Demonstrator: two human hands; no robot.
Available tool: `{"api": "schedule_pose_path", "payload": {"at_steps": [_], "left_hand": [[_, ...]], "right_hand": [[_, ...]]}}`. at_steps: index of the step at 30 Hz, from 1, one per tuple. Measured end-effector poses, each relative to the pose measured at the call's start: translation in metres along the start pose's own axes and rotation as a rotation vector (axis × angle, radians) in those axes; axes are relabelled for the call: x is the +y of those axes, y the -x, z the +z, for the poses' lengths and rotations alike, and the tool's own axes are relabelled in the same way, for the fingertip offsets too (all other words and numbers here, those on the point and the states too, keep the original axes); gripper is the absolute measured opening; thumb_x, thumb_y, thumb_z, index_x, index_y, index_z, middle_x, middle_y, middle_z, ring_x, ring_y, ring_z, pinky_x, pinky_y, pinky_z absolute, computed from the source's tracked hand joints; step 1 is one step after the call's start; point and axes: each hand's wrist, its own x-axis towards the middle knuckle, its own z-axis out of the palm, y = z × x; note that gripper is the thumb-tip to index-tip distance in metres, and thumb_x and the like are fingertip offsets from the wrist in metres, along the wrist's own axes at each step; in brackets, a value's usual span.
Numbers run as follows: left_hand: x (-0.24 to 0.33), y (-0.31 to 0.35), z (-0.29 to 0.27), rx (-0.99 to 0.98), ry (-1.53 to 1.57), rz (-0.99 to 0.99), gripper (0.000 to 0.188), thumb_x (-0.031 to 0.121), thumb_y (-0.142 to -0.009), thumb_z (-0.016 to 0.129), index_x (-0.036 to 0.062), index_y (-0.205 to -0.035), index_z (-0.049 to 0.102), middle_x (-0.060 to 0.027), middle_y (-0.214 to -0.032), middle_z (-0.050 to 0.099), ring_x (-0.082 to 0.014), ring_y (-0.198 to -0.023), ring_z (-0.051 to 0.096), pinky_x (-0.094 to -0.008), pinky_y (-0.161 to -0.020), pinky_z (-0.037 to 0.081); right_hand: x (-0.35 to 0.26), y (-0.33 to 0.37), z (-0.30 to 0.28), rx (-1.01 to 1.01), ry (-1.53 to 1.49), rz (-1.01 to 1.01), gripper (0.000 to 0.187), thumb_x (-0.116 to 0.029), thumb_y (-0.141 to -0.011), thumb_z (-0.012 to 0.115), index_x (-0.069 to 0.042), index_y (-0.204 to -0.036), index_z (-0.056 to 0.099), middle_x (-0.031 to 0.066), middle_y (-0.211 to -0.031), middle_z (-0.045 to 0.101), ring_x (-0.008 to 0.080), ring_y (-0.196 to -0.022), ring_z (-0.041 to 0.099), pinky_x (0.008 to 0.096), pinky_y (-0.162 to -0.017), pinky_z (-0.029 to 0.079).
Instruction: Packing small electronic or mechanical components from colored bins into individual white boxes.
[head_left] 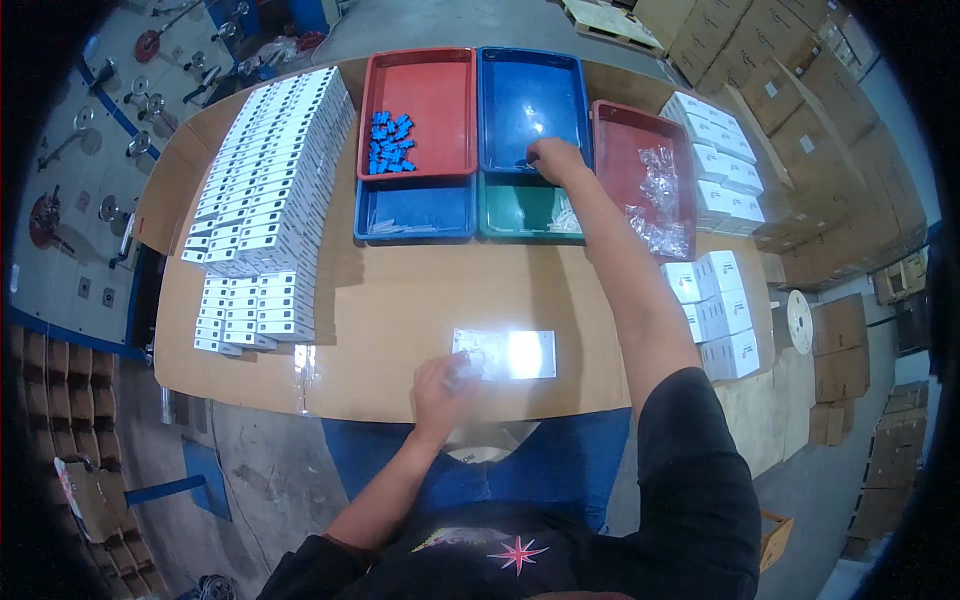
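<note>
My left hand (437, 396) is closed near the table's front edge, slightly blurred, gripping a small clear plastic bag (466, 368). The bag overlaps the left end of a flat, shiny silver plate (508, 372), which reflects a bright patch of light. My right arm stretches to the far side, where my right hand (556, 160) is over the near edge of the upper blue tray (530, 95). Its fingers are pinched together at a small dark piece that I cannot make out. Just below that hand, the green tray (510, 210) holds thin white pieces (565, 215).
Blue clips (390, 143) lie in a red tray (418, 90); white strips lie in the lower blue tray (415, 215). Clear plastic pieces (658, 185) fill the right red tray (615, 130). Stacked white boxes stand left (265, 170) and right (725, 300) on the cardboard-covered table (400, 300).
</note>
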Motion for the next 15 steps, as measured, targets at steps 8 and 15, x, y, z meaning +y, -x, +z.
{"api": "schedule_pose_path", "payload": {"at_steps": [8, 15], "left_hand": [[-0.004, 0.004, 0.0, 0.015, -0.003, -0.007, 0.045, 0.008, -0.075, 0.085, 0.0046, -0.117, 0.07, -0.0078, -0.101, 0.071, -0.0224, -0.086, 0.061, -0.0359, -0.082, 0.05], [-0.006, 0.001, 0.004, 0.01, -0.008, 0.005, 0.045, 0.008, -0.075, 0.085, 0.0045, -0.117, 0.07, -0.0069, -0.101, 0.072, -0.0219, -0.086, 0.061, -0.0354, -0.083, 0.05]], "right_hand": [[-0.01, -0.019, -0.001, -0.081, 0.126, -0.072, 0.016, -0.012, -0.082, 0.068, -0.014, -0.094, 0.077, 0.0159, -0.102, 0.074, 0.037, -0.098, 0.07, 0.0473, -0.083, 0.056], [0.008, -0.016, -0.001, -0.071, 0.08, -0.054, 0.016, -0.015, -0.081, 0.069, -0.009, -0.094, 0.075, 0.0179, -0.099, 0.074, 0.0376, -0.097, 0.07, 0.0476, -0.084, 0.056]]}}
